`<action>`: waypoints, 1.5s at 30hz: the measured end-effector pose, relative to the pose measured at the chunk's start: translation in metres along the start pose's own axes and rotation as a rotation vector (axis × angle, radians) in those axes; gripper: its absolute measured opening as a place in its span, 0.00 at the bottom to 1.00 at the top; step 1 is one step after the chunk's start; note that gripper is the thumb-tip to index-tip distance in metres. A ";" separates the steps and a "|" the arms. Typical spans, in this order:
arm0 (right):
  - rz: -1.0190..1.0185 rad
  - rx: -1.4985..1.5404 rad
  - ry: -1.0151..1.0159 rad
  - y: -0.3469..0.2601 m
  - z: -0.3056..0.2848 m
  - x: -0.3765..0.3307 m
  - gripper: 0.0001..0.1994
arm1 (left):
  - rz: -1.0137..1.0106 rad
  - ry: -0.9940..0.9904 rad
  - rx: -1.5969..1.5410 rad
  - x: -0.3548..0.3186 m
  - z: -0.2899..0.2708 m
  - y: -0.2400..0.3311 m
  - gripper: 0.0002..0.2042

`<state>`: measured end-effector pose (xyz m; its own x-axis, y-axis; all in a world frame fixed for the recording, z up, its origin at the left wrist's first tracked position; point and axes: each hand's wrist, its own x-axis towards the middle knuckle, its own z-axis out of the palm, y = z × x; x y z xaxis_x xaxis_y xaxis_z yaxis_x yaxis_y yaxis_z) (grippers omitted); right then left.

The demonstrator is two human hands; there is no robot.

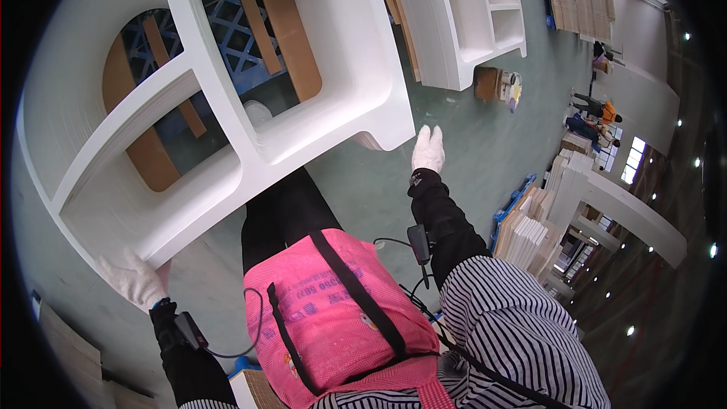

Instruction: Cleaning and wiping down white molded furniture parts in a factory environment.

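Note:
A large white moulded frame (244, 132) with rounded openings fills the upper left of the head view. My left hand (135, 282), in a white glove, is closed over the frame's near left corner; part of its grip is hidden. My right hand (429, 150), also white-gloved, is beside the frame's right corner with its fingers stretched out and slightly apart. No object shows in it, and whether it touches the corner I cannot tell. Through the openings I see brown boards (291, 38) and a blue lattice pallet (261, 76) under the frame.
A second white frame (443, 23) stands beyond to the right, a brown box (488, 83) on the green floor (485, 136) by it. Stacked white panels (522, 235) stand on the right. Two people (594, 125) are farther off. A pink apron (333, 318) and cables hang at my front.

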<state>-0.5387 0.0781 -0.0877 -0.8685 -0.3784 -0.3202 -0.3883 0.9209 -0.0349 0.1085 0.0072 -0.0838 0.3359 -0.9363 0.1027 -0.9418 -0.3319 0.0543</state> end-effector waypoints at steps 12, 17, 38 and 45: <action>-0.001 0.740 -0.661 -0.062 -0.030 0.015 0.31 | 0.567 -0.854 -0.173 -0.033 -0.014 0.213 0.26; -0.035 0.596 -0.631 -0.057 -0.040 0.013 0.32 | 0.562 -0.905 -0.089 -0.036 -0.006 0.216 0.27; 0.062 0.682 -0.580 -0.060 -0.036 0.015 0.29 | 0.502 -0.969 0.080 -0.039 -0.014 0.238 0.26; 0.040 0.681 -0.604 -0.063 -0.034 0.013 0.29 | 0.493 -0.947 0.105 -0.036 -0.013 0.234 0.29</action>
<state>-0.5356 0.0121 -0.0571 -0.4934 -0.4083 -0.7680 0.0710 0.8611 -0.5034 -0.1237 -0.0351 -0.0623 -0.1892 -0.6627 -0.7246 -0.9818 0.1417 0.1268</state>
